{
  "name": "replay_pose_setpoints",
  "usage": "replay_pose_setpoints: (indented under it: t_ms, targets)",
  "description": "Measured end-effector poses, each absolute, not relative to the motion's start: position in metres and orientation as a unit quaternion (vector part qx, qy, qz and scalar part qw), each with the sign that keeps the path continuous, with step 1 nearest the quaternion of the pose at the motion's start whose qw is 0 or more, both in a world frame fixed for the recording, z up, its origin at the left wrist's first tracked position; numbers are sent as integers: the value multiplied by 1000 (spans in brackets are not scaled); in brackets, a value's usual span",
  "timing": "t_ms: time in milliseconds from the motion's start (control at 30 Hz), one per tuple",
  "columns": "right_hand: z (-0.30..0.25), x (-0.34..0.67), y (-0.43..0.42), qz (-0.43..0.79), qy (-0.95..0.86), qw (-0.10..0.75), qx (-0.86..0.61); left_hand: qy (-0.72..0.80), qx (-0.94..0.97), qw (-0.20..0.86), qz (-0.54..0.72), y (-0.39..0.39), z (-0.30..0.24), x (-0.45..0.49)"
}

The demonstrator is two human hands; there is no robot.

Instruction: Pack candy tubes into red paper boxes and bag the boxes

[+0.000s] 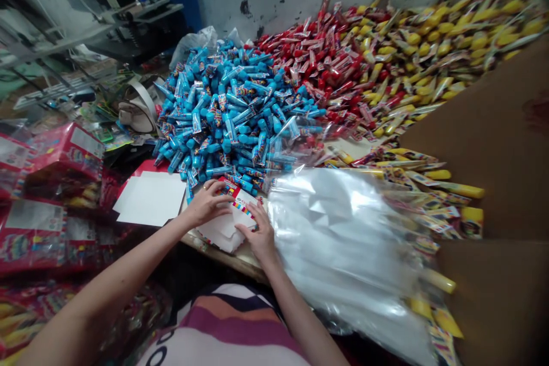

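Note:
My left hand (209,202) lies with curled fingers on a small stack of white printed cards (227,227) at the table's near edge. My right hand (258,233) presses on the same stack from the right, its fingers bent over the colourful strip of the top card. Just behind the cards rises a heap of blue wrapped tubes (231,108). A thick pile of clear plastic bags (343,234) lies right of my right hand.
Red wrapped tubes (326,63) and yellow ones (433,46) are heaped further right against the wall. A brown cardboard sheet (493,131) stands at the right. White sheets (150,199) and packed red boxes (38,206) lie left. A machine (128,11) stands behind.

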State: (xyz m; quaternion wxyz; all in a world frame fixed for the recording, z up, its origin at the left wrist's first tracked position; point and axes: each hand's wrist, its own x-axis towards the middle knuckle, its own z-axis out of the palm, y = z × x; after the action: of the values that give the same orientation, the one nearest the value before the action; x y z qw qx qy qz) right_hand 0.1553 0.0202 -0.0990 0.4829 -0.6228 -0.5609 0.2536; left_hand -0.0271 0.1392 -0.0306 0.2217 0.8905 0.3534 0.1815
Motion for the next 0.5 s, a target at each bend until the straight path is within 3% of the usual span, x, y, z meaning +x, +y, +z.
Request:
replay_pose_setpoints:
  t_ms: [233, 367, 500]
  targets:
    - [-98, 157, 22, 265, -558, 491, -614, 359, 887, 230, 180, 142, -15, -20]
    - [-89, 162, 28, 288, -506, 512, -631, 478, 783, 228, 327, 119, -7, -25]
    - [-82, 166, 27, 272, -530, 491, -636, 663, 511, 266, 478, 69, -31, -35]
